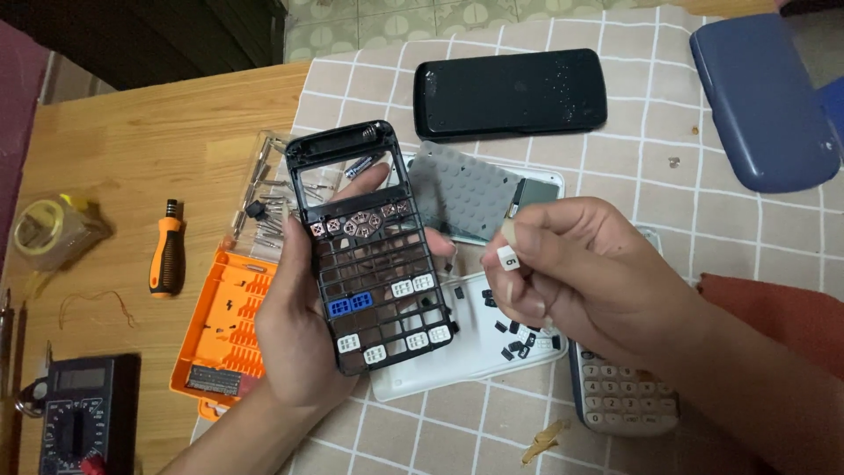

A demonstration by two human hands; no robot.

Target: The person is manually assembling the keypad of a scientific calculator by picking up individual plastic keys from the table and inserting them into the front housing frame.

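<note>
My left hand [294, 330] holds a black calculator front frame [369, 246] upright, its key grid facing me. A few white keys, two blue keys and a row of small dark keys sit in the grid; most slots are empty. My right hand [571, 273] is just right of the frame and pinches a small white key [508, 259] between thumb and fingers. Below my hands lies a white tray [422, 378] with several loose black keys [519, 339]. A grey rubber keypad membrane [457, 189] lies behind the frame.
A black calculator back cover [510, 92] lies at the far middle; a blue cover [760, 97] at far right. An orange screwdriver-bit case [224, 325], an orange-handled screwdriver [167, 251], a multimeter [79, 413], a tape roll [44, 229] and a second calculator [620, 396] surround the checked cloth [668, 176].
</note>
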